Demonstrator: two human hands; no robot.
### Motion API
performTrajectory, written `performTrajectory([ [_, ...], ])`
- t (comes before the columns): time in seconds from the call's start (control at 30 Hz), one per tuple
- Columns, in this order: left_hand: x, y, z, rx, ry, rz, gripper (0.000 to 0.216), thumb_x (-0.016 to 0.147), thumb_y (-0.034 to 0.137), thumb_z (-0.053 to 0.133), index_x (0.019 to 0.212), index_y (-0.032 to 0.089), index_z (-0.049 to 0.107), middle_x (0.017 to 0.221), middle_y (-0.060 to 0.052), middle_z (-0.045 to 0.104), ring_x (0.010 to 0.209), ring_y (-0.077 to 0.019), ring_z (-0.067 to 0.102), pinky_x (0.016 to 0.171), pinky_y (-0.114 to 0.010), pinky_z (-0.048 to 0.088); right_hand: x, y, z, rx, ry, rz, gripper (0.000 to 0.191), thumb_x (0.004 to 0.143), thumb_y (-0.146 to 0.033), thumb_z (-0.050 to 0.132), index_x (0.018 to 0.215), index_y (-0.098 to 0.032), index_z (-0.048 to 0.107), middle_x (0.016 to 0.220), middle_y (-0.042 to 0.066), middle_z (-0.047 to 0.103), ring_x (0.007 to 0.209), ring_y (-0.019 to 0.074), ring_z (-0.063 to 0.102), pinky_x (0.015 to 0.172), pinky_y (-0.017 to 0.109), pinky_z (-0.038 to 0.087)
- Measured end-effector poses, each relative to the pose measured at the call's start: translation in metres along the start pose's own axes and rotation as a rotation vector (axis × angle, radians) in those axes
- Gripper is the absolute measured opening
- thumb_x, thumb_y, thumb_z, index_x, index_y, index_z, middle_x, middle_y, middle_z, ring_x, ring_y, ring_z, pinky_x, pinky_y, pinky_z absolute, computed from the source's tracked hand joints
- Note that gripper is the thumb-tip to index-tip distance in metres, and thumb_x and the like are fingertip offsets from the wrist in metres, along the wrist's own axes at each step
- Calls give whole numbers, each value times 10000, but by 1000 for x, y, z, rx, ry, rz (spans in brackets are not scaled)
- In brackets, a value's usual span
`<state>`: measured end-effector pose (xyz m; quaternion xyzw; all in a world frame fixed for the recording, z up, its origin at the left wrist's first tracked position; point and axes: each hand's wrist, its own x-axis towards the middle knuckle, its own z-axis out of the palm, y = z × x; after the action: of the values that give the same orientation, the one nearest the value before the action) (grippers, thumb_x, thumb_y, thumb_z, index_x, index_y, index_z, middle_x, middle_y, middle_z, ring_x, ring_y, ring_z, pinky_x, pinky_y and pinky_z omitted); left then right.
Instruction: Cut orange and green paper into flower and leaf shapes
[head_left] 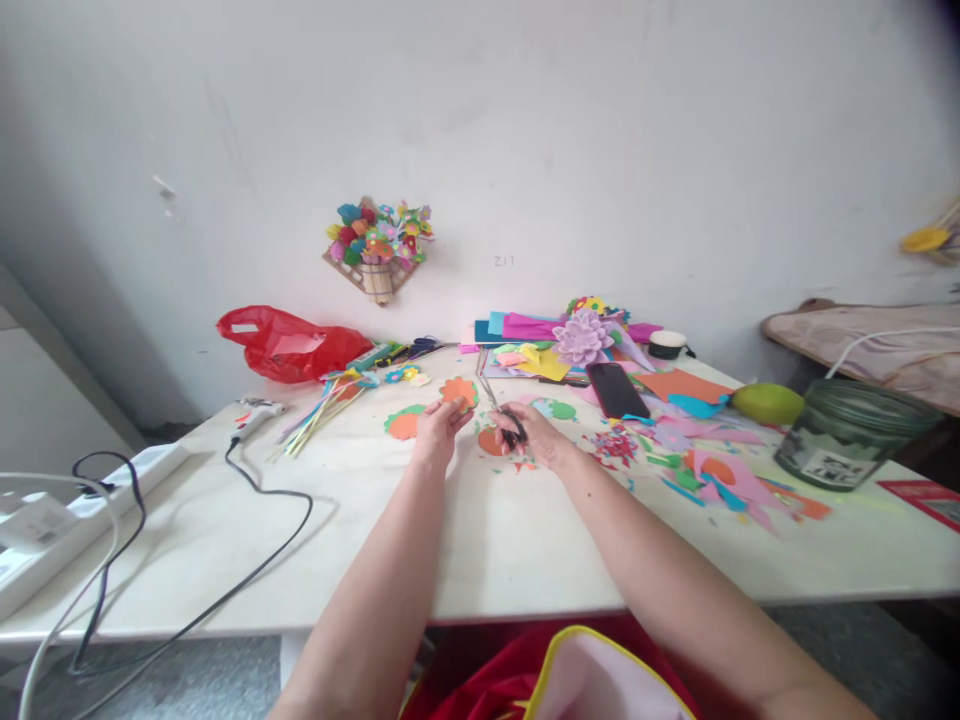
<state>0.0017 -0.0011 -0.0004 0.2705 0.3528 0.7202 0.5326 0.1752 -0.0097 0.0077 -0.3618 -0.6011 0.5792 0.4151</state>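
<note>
Over the middle of the table, my left hand pinches an orange flower-shaped cutout with scalloped edges. My right hand is wrapped round the dark handles of a pair of scissors; the blades point up and away, just right of the cutout. Left of my left hand lies an orange and green scalloped cutout. Under my right hand sits another orange round piece, partly covered, with small scraps around it. A blue and green cutout lies just beyond my right hand.
Colourful scraps, a black phone and a green glass jar are on the right. A red plastic bag, thin sticks and a corded glue gun lie left, near a white power strip. Coloured sheets are at the back.
</note>
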Motion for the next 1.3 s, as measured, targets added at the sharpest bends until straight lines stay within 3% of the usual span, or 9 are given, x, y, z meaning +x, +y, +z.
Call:
performTrajectory([
  [0.1,1,-1,0,-12,20,11,337,595,149,860,690,205,542,714,-11,738,818,-262,789,865,-393,599,-3,-1,2,-25,-68,4,284,865,-408,708,781,-177,566,582,-11,645,418,87,557,318,156,297],
  [0.23,0,-2,1,-52,44,9,343,603,130,844,693,208,522,701,-1,733,771,-251,788,866,-399,605,-6,-3,6,-80,-102,44,303,879,-435,689,773,-178,569,592,-11,651,387,77,524,301,159,323],
  [0.37,-1,-4,2,-65,42,3,374,613,130,840,687,215,483,710,2,727,782,-259,793,880,-412,603,-8,-4,8,-135,-94,86,331,865,-476,701,777,-188,563,586,-33,639,332,65,449,276,174,327],
  [0.7,-2,-8,4,-64,32,-60,262,615,127,808,706,201,573,709,-19,735,793,-259,794,783,-338,612,-11,-8,9,-182,-71,65,327,859,-483,700,790,-194,564,605,-34,624,363,68,459,290,166,337],
  [1.07,0,-12,2,-44,16,-58,295,608,136,835,701,209,564,711,-13,738,844,-274,799,828,-366,619,-10,-7,10,-189,-50,57,313,844,-478,705,801,-203,563,607,-34,624,379,72,473,304,155,315],
  [1.3,-2,-12,4,-62,24,-63,240,624,105,805,701,191,594,708,-14,739,775,-250,794,800,-349,619,-10,-7,11,-182,-45,58,321,842,-487,701,802,-201,559,594,-39,610,378,72,452,312,160,303],
])
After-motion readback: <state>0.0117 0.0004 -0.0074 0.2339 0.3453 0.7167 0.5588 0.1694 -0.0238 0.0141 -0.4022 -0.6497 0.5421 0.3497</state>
